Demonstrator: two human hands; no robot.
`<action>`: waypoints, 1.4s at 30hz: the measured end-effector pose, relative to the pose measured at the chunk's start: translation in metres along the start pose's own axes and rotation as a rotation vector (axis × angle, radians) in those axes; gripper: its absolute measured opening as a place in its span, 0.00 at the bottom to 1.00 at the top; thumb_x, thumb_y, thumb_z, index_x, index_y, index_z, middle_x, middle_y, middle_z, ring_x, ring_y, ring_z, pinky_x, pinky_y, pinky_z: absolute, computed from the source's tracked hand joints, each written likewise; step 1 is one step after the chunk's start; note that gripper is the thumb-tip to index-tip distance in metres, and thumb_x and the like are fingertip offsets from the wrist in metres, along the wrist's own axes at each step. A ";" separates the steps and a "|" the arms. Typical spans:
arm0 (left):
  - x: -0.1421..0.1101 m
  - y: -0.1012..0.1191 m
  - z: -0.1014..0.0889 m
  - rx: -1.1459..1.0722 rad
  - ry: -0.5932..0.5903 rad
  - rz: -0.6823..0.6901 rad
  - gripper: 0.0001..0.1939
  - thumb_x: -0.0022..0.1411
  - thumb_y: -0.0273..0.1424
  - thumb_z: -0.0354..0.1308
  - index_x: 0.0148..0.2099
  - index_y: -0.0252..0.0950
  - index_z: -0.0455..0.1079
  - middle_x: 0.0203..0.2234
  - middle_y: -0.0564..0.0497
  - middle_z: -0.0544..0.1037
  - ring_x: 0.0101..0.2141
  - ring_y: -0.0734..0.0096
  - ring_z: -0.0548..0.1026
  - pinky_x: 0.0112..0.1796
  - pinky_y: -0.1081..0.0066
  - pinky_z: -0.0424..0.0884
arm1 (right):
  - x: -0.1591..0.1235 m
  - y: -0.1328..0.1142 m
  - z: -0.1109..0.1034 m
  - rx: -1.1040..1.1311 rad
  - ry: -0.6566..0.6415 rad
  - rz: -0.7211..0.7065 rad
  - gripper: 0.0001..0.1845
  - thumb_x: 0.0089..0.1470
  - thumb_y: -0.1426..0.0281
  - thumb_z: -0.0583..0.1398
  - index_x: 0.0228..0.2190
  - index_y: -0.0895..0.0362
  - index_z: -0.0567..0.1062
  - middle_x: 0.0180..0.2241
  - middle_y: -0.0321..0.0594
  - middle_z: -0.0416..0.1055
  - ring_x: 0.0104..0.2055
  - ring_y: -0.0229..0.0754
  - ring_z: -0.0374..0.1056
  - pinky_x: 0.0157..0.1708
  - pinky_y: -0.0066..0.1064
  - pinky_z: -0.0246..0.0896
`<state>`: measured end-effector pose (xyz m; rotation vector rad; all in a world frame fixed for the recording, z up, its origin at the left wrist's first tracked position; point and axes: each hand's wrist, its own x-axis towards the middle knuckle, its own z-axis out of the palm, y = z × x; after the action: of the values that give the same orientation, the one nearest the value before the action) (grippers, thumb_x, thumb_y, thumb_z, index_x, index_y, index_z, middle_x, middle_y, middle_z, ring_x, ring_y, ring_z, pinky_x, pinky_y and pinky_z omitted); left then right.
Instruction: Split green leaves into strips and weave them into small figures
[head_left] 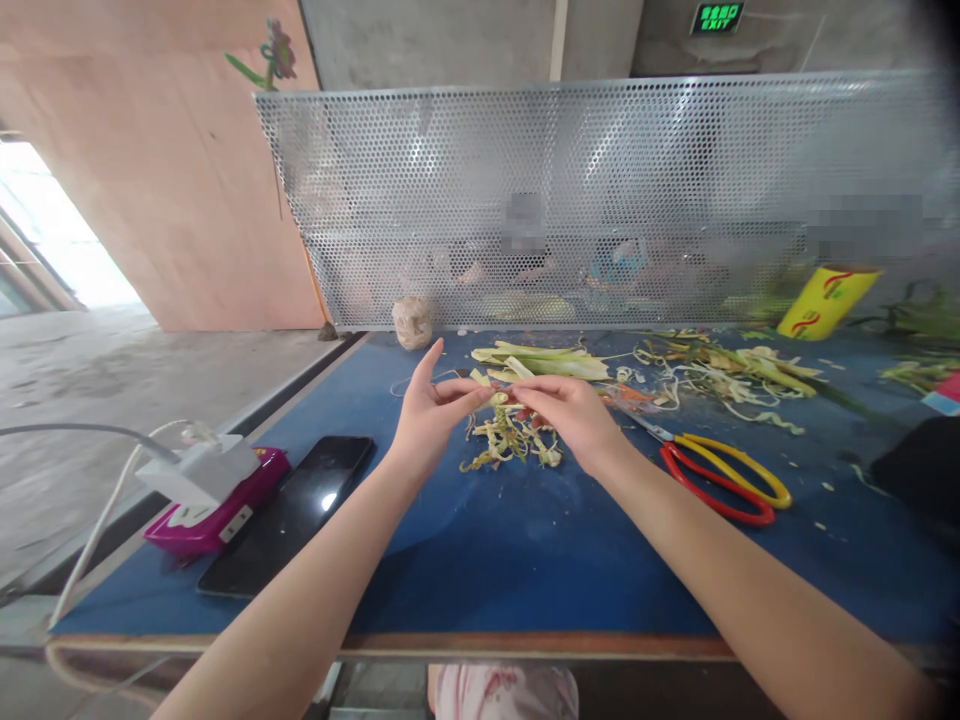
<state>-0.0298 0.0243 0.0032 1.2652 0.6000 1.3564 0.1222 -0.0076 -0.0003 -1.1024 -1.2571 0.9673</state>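
Observation:
My left hand and my right hand meet above the middle of the blue table, fingertips pinched close together. Between them is a small rolled strip of pale green-yellow leaf, which looks like corn husk. Below hangs or lies a heap of curled, twisted strips; whether it joins the rolled piece I cannot tell. Just past my hands lie flat pale green husk leaves. Scissors with one red and one yellow handle rest right of my right hand, blades partly hidden by it.
At left are a black phone and a magenta power strip with a white charger. A roll of tape or cord stands by the perforated metal screen. Leaf scraps and a yellow tube are at right.

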 end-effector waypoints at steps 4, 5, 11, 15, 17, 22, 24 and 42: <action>0.000 0.000 -0.002 0.007 0.013 -0.021 0.50 0.43 0.20 0.65 0.63 0.29 0.40 0.23 0.52 0.79 0.29 0.74 0.77 0.40 0.72 0.69 | -0.002 -0.004 -0.001 -0.203 -0.026 -0.212 0.08 0.46 0.69 0.58 0.28 0.54 0.78 0.27 0.38 0.75 0.28 0.39 0.69 0.28 0.31 0.62; 0.000 0.000 -0.001 0.016 0.009 -0.027 0.49 0.43 0.20 0.65 0.63 0.29 0.40 0.23 0.52 0.79 0.29 0.74 0.77 0.40 0.71 0.69 | -0.002 -0.004 -0.002 -0.224 -0.028 -0.230 0.08 0.47 0.69 0.58 0.29 0.54 0.78 0.27 0.38 0.75 0.28 0.39 0.69 0.28 0.31 0.62; -0.002 0.001 0.002 0.094 -0.015 -0.070 0.50 0.42 0.22 0.65 0.63 0.30 0.42 0.22 0.52 0.78 0.26 0.74 0.75 0.34 0.73 0.70 | -0.002 -0.002 -0.005 -0.316 0.002 -0.283 0.08 0.47 0.69 0.58 0.29 0.56 0.77 0.28 0.39 0.75 0.28 0.39 0.69 0.27 0.30 0.61; -0.003 0.002 0.003 0.102 -0.013 -0.062 0.50 0.42 0.22 0.65 0.63 0.29 0.41 0.22 0.52 0.78 0.22 0.75 0.74 0.31 0.73 0.70 | -0.006 -0.004 -0.003 -0.452 0.085 -0.400 0.08 0.48 0.71 0.57 0.28 0.56 0.77 0.25 0.37 0.74 0.25 0.37 0.67 0.23 0.28 0.59; -0.003 0.002 0.003 0.104 -0.023 -0.058 0.50 0.43 0.23 0.65 0.63 0.30 0.40 0.22 0.52 0.78 0.23 0.75 0.74 0.32 0.72 0.70 | -0.009 -0.007 -0.002 -0.563 0.157 -0.501 0.08 0.48 0.72 0.56 0.27 0.56 0.76 0.25 0.36 0.74 0.25 0.36 0.66 0.24 0.28 0.59; -0.004 0.001 0.003 0.101 -0.016 -0.062 0.48 0.44 0.23 0.65 0.63 0.29 0.41 0.22 0.52 0.78 0.24 0.75 0.74 0.31 0.74 0.69 | -0.016 -0.012 0.001 -0.751 0.233 -0.708 0.08 0.48 0.75 0.55 0.27 0.56 0.74 0.26 0.36 0.73 0.24 0.36 0.65 0.29 0.30 0.61; -0.004 0.002 0.004 0.093 -0.009 -0.062 0.48 0.44 0.22 0.65 0.62 0.29 0.41 0.21 0.52 0.78 0.23 0.74 0.75 0.31 0.73 0.69 | -0.017 -0.012 0.001 -0.770 0.250 -0.742 0.08 0.49 0.75 0.55 0.28 0.56 0.74 0.27 0.36 0.73 0.24 0.36 0.65 0.31 0.31 0.61; -0.010 -0.003 0.008 -0.127 0.153 -0.298 0.40 0.43 0.18 0.63 0.57 0.26 0.51 0.23 0.49 0.79 0.26 0.71 0.75 0.31 0.73 0.69 | -0.023 0.002 0.020 -1.294 0.247 -1.136 0.01 0.49 0.71 0.59 0.27 0.53 0.71 0.42 0.40 0.70 0.43 0.48 0.60 0.44 0.43 0.50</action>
<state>-0.0238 0.0128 -0.0003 0.9338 0.7647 1.2263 0.1007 -0.0277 -0.0074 -1.0387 -1.9350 -0.9608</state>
